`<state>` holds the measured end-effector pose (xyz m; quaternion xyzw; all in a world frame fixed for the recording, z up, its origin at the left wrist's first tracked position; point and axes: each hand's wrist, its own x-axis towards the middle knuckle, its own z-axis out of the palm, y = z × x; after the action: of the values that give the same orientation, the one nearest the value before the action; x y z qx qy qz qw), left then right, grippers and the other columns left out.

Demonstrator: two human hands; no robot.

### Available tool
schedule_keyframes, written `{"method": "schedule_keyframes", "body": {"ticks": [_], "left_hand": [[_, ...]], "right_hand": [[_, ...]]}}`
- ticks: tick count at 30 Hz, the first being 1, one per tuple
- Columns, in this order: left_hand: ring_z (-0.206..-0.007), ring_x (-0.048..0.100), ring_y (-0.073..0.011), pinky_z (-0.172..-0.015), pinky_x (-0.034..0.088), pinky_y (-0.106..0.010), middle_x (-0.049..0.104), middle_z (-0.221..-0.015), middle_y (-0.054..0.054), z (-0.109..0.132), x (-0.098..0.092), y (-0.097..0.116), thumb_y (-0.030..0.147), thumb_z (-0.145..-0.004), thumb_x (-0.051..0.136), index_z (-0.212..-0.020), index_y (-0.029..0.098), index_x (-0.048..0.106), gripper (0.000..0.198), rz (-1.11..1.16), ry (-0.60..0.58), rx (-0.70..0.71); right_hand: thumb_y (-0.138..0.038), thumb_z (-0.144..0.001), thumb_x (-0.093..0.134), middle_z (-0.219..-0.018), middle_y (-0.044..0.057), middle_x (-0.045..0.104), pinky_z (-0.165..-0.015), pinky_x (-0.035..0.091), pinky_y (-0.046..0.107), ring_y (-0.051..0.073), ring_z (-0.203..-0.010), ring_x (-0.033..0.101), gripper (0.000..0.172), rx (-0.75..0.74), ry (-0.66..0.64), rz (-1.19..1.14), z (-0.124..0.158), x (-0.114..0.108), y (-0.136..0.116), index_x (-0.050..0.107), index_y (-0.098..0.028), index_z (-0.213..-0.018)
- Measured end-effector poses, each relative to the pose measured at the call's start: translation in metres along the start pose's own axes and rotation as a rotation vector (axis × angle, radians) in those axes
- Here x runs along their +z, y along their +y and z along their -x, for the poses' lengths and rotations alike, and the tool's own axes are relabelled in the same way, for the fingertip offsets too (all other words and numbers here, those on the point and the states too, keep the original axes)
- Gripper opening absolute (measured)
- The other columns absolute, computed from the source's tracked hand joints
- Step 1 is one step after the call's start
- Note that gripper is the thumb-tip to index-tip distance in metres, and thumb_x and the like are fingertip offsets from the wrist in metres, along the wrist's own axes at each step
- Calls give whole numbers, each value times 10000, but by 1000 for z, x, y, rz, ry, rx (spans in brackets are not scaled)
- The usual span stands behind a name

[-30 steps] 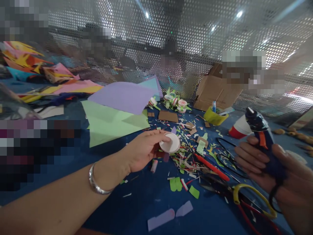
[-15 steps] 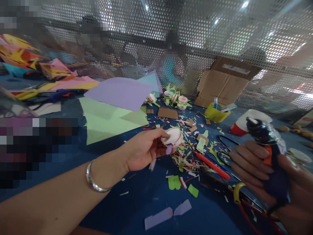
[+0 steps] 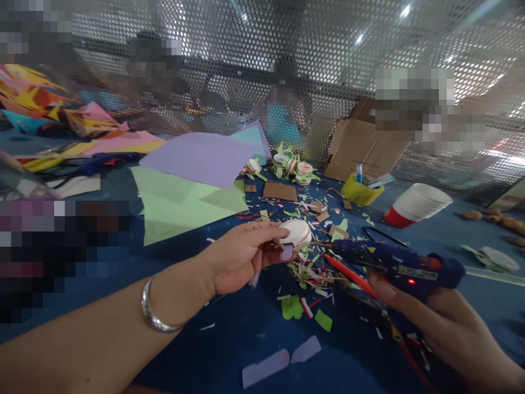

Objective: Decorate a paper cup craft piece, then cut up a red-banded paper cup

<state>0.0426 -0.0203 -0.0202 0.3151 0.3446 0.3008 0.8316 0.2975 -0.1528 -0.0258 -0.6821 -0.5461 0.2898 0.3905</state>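
My left hand [image 3: 240, 256] pinches a small white round cap [image 3: 296, 233] with a red-edged rim, and a lilac paper strip [image 3: 287, 251] hangs under it. My right hand [image 3: 443, 323] grips a dark blue glue gun [image 3: 394, 262] lying level, its nozzle aimed left toward the cap and a red light glowing on its side. A silver bangle [image 3: 156, 314] circles my left wrist. Both hands hover over a blue table [image 3: 229, 339] strewn with paper scraps.
Lilac and green paper sheets [image 3: 192, 180] lie at centre left. Several finished cap pieces [image 3: 293, 167] sit by a cardboard box [image 3: 365, 148]. A yellow tub [image 3: 361, 191], stacked cups [image 3: 416, 205], a red pen [image 3: 348, 273] and lilac strips [image 3: 279, 361] lie around. A perforated metal screen stands behind.
My right hand has swung the glue gun from upright down to level, nozzle now pointing at the cap. My left hand tilted the cap slightly and kept its place.
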Motion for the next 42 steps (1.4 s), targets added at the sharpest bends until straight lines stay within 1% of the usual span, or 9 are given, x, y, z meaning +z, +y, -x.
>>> {"method": "schedule_keyframes", "body": {"ticks": [2,5,10,15,20,25,32,36,42], "left_hand": [[-777,680,-115,-711,618,-176,745,-995,-136,0,0,0,77,-908,621,-980,60,753,151,-10,-5,13],[-797,684,-109,-727,616,-170,744,-1047,-136,1,1,0,79,-919,616,-1008,65,744,157,-27,-14,20],[-815,708,-110,-729,623,-191,735,-1104,-117,6,7,0,74,-929,615,-1128,104,655,205,-52,16,6],[-825,728,-122,-703,618,-194,740,-1098,-123,7,9,0,76,-933,618,-1151,127,582,227,-65,42,-2],[-806,714,-103,-697,610,-181,738,-1092,-116,7,9,0,89,-943,615,-1142,128,567,208,-84,37,-7],[-788,714,-103,-695,608,-182,739,-1072,-108,7,8,0,78,-933,621,-1135,131,566,216,-77,34,-7],[-797,716,-115,-695,606,-192,740,-1072,-116,8,9,0,79,-926,626,-1122,140,565,214,-79,45,-6],[-813,714,-118,-697,603,-194,739,-1083,-120,8,10,0,82,-922,629,-1132,142,565,228,-85,46,-6],[-798,712,-122,-688,603,-198,739,-1066,-120,8,8,0,77,-907,643,-1131,139,570,244,-74,49,-2]], "right_hand": [[-538,-807,713,-886,-41,821,-684,654,295,262,-786,769,284,-90,-78,56,-1,-2,0,850,-343,-962],[-487,-873,670,-910,-64,819,-804,646,295,230,-836,777,238,-250,-92,113,-3,-2,0,838,-369,-994],[-460,-902,652,-782,-100,797,-678,636,217,162,-640,734,182,-421,-64,210,-4,0,-1,821,-394,-915],[-485,-895,661,-782,-60,796,-656,641,261,188,-631,725,198,-473,-17,277,-3,-1,0,821,-370,-873],[-508,-866,692,-851,8,789,-858,641,417,293,-919,756,234,-509,51,288,-3,0,4,820,-390,-1023],[-419,-901,677,-1213,-6,755,-1042,547,517,317,-1129,704,242,-495,3,275,-2,0,16,793,-417,-1113],[-450,-891,681,-1007,-2,801,-876,639,415,291,-1006,742,199,-567,50,256,-3,-2,6,813,-424,-1038],[-445,-917,654,-849,11,782,-800,649,404,241,-747,728,208,-586,29,345,-3,-2,7,806,-409,-1055],[-454,-909,658,-656,4,709,-505,593,320,199,-509,629,206,-598,67,375,-4,-3,10,808,-409,-1042]]}}
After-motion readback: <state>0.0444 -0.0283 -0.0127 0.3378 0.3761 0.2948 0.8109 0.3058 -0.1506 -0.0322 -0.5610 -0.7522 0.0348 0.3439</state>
